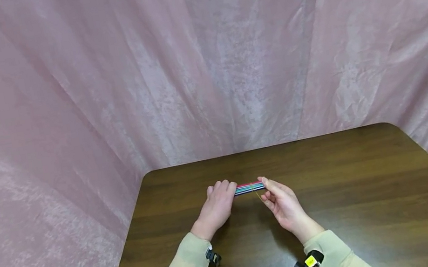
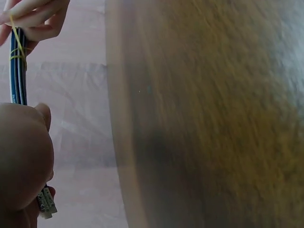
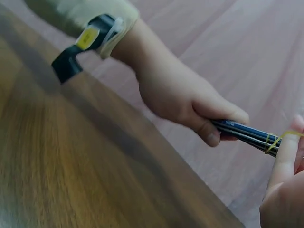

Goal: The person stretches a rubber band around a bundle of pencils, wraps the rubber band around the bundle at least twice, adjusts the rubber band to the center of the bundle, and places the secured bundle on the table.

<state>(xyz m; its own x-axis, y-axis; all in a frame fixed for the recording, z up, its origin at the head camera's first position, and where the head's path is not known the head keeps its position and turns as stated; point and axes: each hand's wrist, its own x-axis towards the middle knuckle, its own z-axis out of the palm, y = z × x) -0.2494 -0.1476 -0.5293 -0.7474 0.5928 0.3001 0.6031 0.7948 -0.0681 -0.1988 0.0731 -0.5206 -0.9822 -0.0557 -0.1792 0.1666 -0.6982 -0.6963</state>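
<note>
A bundle of thin, straight, pencil-like sticks (image 1: 249, 189) in red, teal, white and dark blue is held level above the table. My left hand (image 1: 218, 204) grips its left part, fingers wrapped over it. Grey-white printed ends (image 2: 46, 202) stick out past that hand in the left wrist view. A thin yellow rubber band (image 3: 270, 143) loops around the bundle near its other end. My right hand (image 1: 285, 205) is at that end, its fingers hooked in a stretched loop of the band, with the thumb close by. The right end of the bundle is partly hidden behind these fingers.
A brown wood-grain table (image 1: 353, 176) with rounded far corners lies under both hands. Pink velvety curtain (image 1: 201, 60) hangs behind and at the sides. Each wrist wears a small black camera, the right one with a yellow label (image 1: 311, 261).
</note>
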